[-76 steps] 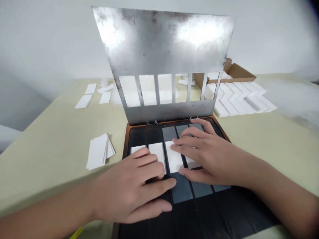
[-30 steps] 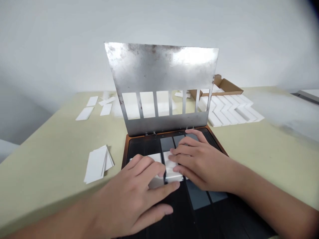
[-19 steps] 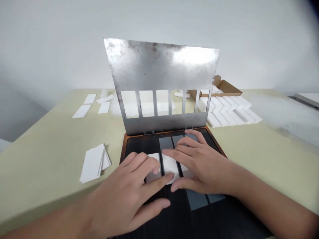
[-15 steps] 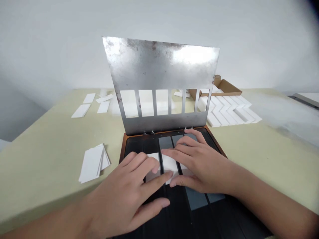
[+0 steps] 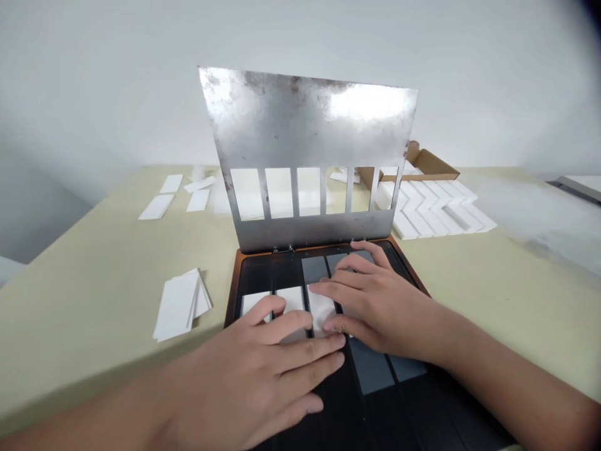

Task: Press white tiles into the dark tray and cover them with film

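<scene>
A black slotted tray [image 5: 263,272] with an orange-brown edge lies under both hands. White cards stand side by side in its slots: a left card [image 5: 255,302], a middle card [image 5: 290,297] and a right card [image 5: 320,307], all partly covered by fingers. My left hand [image 5: 277,369] is open, its fingers stretched across the lower ends of the cards. My right hand [image 5: 375,304] is open too, index finger and thumb resting on the right card; what lies beneath its palm is hidden. Behind, a hinged metal lid [image 5: 305,131] with several rectangular windows stands raised.
On the yellowish table [image 5: 107,269], a small pile of white cards [image 5: 178,307] lies left of the tray. More loose cards [image 5: 157,207] are farther back. At the right rear, rows of stacked white cards [image 5: 436,210] sit before a cardboard box [image 5: 436,166].
My left hand has shifted, its fingers now reaching further right over the cards, and the left card has come into view. My right hand stays nearly in place. The view has moved slightly.
</scene>
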Demonstrator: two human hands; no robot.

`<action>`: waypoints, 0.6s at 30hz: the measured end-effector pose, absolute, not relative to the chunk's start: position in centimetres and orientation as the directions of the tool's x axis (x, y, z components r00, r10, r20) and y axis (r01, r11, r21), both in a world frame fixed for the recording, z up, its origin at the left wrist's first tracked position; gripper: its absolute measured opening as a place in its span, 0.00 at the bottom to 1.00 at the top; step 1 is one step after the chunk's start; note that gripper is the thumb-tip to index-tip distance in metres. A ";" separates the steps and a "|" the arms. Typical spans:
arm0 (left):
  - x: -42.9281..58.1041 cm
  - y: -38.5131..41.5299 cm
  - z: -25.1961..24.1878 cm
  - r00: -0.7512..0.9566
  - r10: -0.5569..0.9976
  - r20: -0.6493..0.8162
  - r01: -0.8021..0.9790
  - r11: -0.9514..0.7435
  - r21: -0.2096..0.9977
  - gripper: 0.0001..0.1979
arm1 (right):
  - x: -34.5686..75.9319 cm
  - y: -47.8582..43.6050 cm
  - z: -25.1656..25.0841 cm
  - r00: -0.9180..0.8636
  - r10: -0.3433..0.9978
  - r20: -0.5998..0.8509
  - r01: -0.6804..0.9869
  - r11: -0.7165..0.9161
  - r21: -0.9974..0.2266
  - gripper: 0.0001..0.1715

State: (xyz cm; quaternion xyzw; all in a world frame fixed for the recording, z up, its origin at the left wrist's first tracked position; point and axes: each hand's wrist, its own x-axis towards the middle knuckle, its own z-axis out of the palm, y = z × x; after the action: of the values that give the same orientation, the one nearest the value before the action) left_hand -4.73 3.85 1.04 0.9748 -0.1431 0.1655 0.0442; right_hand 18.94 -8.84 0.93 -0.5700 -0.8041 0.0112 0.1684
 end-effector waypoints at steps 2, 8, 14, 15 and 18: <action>-4.8 3.8 1.0 0.911 -0.258 0.321 -0.282 -0.959 0.029 0.19 | 19.0 -8.8 0.8 -0.293 0.916 0.273 0.913 0.353 -0.206 0.17; -4.6 3.6 0.8 0.926 -0.172 0.336 -0.213 -0.973 0.090 0.21 | 18.8 -8.6 1.0 -0.287 0.913 0.289 0.923 0.344 -0.172 0.16; -4.8 3.5 0.7 0.935 -0.086 0.345 -0.132 -0.985 0.111 0.20 | 18.8 -9.0 1.5 -0.289 0.922 0.258 0.910 0.348 -0.224 0.27; -4.8 3.5 0.7 0.935 -0.069 0.348 -0.113 -0.988 0.108 0.19 | 18.8 -9.0 1.5 -0.294 0.919 0.261 0.908 0.354 -0.224 0.34; -4.9 3.6 0.8 0.932 -0.034 0.361 -0.077 -0.991 0.106 0.18 | 18.9 -9.0 1.4 -0.310 0.908 0.282 0.905 0.373 -0.207 0.40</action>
State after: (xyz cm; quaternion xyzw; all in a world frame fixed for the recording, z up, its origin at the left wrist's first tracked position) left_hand -4.87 3.61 0.80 0.9810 -0.0285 0.1822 0.0594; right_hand 18.87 -9.01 1.35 -0.5600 -0.8092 0.0049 0.1775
